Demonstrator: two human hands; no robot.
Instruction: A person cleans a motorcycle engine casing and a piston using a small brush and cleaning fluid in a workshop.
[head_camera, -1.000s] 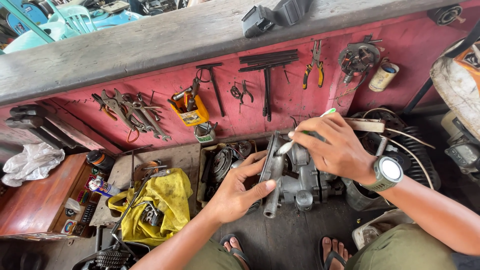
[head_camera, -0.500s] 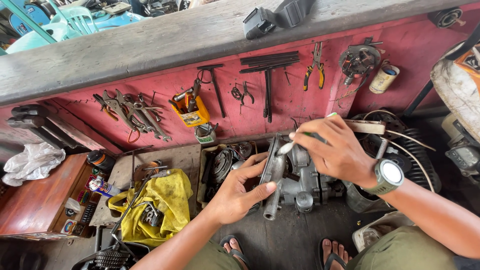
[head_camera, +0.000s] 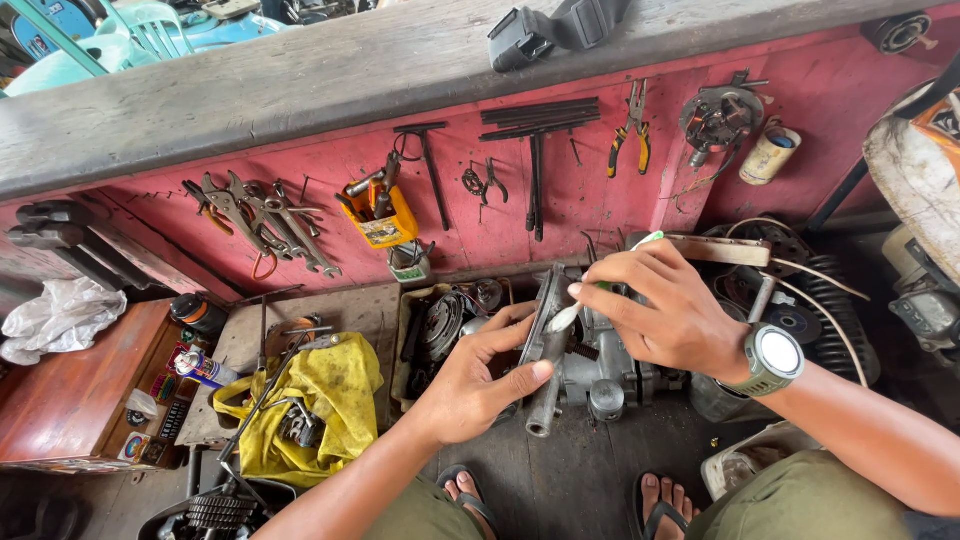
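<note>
A grey metal engine part (head_camera: 590, 365) stands on the dark floor in front of me. My left hand (head_camera: 480, 375) grips its left side, thumb pressed on a long metal tube (head_camera: 548, 385). My right hand (head_camera: 665, 315) holds a toothbrush with a white and green handle (head_camera: 565, 315), its head resting on the top of the engine part. A watch with a round pale face (head_camera: 772, 357) sits on my right wrist.
A pink wall (head_camera: 320, 180) carries hung wrenches (head_camera: 260, 215), pliers (head_camera: 632, 135) and black bars (head_camera: 538, 150). A yellow cloth (head_camera: 320, 395) with tools lies at left, beside a red wooden box (head_camera: 70, 385). Coiled hoses (head_camera: 840, 310) are at right. My sandalled feet (head_camera: 560, 500) are below.
My right hand has shifted the toothbrush slightly down and left along the engine part. My left hand keeps its grip in the same place.
</note>
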